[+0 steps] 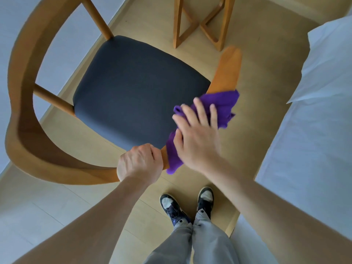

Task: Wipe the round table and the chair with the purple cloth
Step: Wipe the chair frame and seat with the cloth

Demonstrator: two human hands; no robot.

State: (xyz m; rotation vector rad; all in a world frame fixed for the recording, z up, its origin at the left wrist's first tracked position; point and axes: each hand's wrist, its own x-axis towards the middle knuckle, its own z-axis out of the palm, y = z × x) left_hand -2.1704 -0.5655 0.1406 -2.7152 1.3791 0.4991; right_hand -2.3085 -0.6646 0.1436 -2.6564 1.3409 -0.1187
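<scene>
Right, looking straight down at the chair [133, 88], dark cushioned seat framed by a curved wooden armrest that sweeps round the left and near sides. The left hand [140, 162] has its fingers curled tight round the near part of that wooden rail. Just beside it, the right hand [196, 134] lies with fingers spread and mostly straight, pressing the purple cloth [221, 107] down onto the right-hand stretch of the same armrest. The cloth is bunched over the rail, a flap hanging below the hand, more of it spilling past the fingertips; beyond it the bare end of the armrest juts toward the far right.

Round about: wooden table legs [202, 21] stand at the far side, just past the chair's seat and close to that armrest tip; the tabletop itself is out of view. A bed with white bedding [312, 119] fills the right side, its edge running close alongside the working arm. The person's shoes [186, 204] stand on the pale wood floor [257, 77], in the strip between chair and bed. On the left a pale wall [62, 54] shows through the chair's open back. Open floor lies at the near left and between armrest and bed.
</scene>
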